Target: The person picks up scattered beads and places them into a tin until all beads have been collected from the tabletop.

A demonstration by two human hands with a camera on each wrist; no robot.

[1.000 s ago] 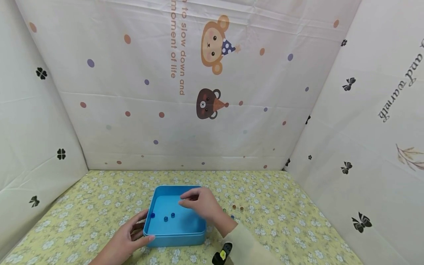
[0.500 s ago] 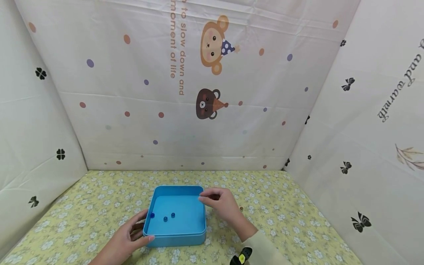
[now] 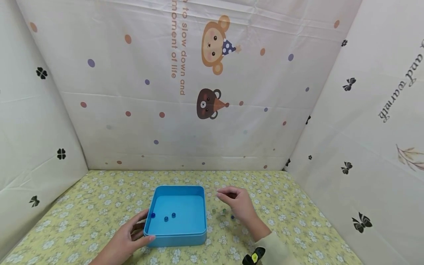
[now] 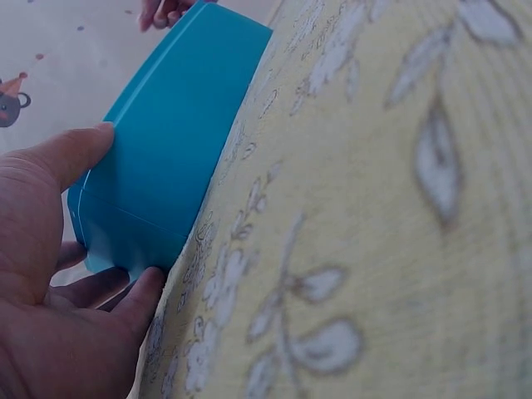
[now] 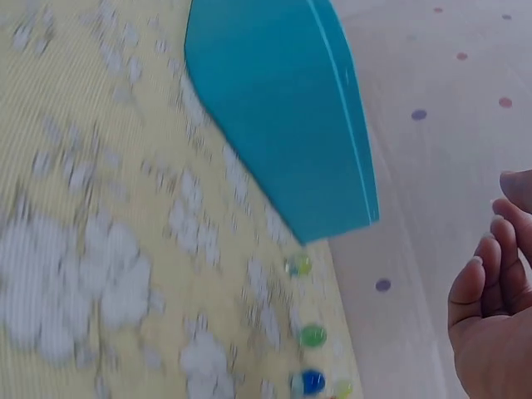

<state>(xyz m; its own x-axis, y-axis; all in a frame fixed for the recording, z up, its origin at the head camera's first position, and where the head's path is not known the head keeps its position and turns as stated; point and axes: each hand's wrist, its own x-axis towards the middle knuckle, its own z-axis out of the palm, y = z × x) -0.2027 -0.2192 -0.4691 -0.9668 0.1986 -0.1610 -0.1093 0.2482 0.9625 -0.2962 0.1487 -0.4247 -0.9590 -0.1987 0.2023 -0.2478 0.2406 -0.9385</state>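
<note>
The left hand (image 3: 127,235) grips the blue box (image 3: 176,241) by its near left corner, steadying it on the cloth (image 3: 285,209); the curled right hand (image 3: 240,203) hovers to its right (whether pinching anything, I can't tell), where loose beads (image 5: 312,336) call for light fingertips.

open-topped blue box (image 3: 179,240), three beads (image 3: 166,219) inside
</note>
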